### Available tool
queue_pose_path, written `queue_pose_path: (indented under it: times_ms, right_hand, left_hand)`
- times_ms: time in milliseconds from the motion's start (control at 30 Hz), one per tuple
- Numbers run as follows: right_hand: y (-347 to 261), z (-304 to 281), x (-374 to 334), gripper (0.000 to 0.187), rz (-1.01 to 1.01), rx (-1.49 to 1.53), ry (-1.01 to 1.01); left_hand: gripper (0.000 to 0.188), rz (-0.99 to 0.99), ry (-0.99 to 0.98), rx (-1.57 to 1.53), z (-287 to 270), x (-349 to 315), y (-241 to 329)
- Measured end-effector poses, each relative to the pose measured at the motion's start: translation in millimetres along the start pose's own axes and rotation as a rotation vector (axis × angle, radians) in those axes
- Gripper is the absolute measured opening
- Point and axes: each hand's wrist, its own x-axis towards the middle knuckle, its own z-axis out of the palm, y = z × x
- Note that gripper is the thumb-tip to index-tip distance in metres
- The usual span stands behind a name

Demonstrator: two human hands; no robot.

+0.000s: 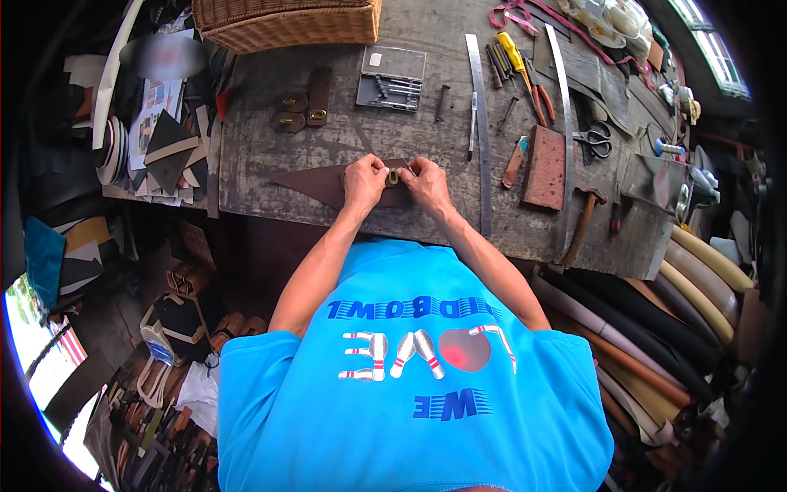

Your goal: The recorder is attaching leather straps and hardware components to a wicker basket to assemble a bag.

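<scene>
A dark brown leather piece (pixel 305 182) lies near the front edge of the workbench, its pointed end to the left. On it shows a small oval brass clasp plate (pixel 393 177), between my two hands. My left hand (pixel 363 184) is closed, thumb and fingers pinching the leather just left of the brass plate. My right hand (pixel 429 184) is closed too, its fingers pinched at the leather on the right side. Under the hands, parts of the leather are hidden. Farther back left lie other brown leather straps (pixel 320 88) with brass fittings.
Behind my hands sit an open case of small screwdrivers (pixel 391 92) and a wicker basket (pixel 287 25). To the right are metal rulers (pixel 478 123), a red-brown block (pixel 544 168), pliers (pixel 541 98), scissors (pixel 598 141) and a hammer (pixel 580 225). Leather scraps (pixel 170 139) pile up at left.
</scene>
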Motion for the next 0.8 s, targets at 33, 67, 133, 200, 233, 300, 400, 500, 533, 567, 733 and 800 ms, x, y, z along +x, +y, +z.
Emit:
queue_pose_path:
  times_ms: [33,67,133,200,233,300,400,500,533,567,733,800]
  right_hand:
    - [-1,-1,1,0.033,0.004,-0.001,0.000]
    - [-1,-1,1,0.033,0.010,-0.020,-0.002]
    - [-3,-1,2,0.033,0.021,-0.040,-0.005]
    - [-5,-1,1,0.033,0.034,-0.046,0.005]
    - [-6,-1,1,0.033,0.039,-0.048,0.003]
    - [-6,0,1,0.031,0.018,-0.028,0.033]
    - [-11,-3,0,0.030,0.054,-0.033,0.019]
    - [-15,-1,-1,0.029,0.069,-0.022,0.032]
    - [-15,0,0,0.029,0.073,-0.022,0.028]
    - [-16,1,0,0.028,0.085,-0.011,0.026]
    - [-9,2,5,0.030,0.089,-0.026,0.009]
    - [-13,2,8,0.028,0.135,-0.067,-0.014]
  left_hand:
    - [0.011,-0.041,-0.035,-0.014,-3,1,5]
    - [0.011,-0.043,-0.039,-0.013,-5,1,8]
    - [0.010,-0.092,-0.118,-0.075,-10,1,12]
    - [0.010,-0.113,-0.127,-0.066,-12,3,15]
    - [0.011,-0.130,-0.131,-0.058,-11,4,16]
    - [0.011,-0.152,-0.140,-0.079,-13,6,17]
    - [0.011,-0.186,-0.149,-0.096,-14,7,22]
    - [0.012,-0.214,-0.140,-0.103,-14,12,22]
    - [0.013,-0.226,-0.132,-0.113,-13,12,21]
    - [0.013,-0.231,-0.133,-0.112,-14,12,20]
    - [0.014,-0.294,-0.131,-0.053,-14,16,32]
    - [0.014,-0.233,-0.094,0.005,-7,10,18]
